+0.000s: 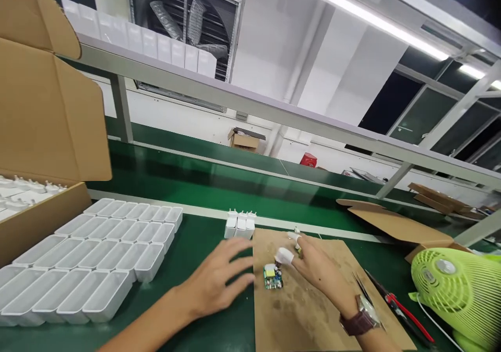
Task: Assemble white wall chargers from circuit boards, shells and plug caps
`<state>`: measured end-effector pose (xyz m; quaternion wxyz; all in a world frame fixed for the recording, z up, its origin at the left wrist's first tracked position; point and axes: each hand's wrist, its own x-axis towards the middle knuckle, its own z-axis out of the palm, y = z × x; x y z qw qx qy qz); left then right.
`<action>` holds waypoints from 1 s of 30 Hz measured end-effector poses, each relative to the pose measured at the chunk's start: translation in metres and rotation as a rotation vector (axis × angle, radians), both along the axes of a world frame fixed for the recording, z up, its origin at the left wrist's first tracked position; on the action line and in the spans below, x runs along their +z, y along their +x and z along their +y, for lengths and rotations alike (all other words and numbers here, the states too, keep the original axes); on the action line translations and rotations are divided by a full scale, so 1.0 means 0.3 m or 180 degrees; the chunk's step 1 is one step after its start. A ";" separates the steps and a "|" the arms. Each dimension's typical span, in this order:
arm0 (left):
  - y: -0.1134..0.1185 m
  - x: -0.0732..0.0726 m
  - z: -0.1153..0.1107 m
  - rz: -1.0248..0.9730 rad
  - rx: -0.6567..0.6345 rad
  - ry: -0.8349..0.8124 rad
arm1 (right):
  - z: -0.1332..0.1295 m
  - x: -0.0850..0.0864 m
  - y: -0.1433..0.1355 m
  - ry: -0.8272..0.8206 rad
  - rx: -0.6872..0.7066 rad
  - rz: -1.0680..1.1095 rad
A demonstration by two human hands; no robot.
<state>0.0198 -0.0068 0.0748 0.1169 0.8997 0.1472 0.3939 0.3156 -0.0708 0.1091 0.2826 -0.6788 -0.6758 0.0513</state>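
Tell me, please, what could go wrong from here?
The circuit board lies on the brown sheet, close to the right hand, so a careless brush might shift it. The open left hand is near the white plugs and could perhaps knock them. The pliers lie near the wristwatch and might be bumped.

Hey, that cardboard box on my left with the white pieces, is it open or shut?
Open: the cardboard box has its brown flap raised, and white pieces with pins show inside.
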 end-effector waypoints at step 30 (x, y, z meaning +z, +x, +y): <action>-0.225 0.071 -0.013 0.1595 0.1034 -0.0294 | 0.002 -0.053 -0.149 -0.0189 0.1211 -0.0876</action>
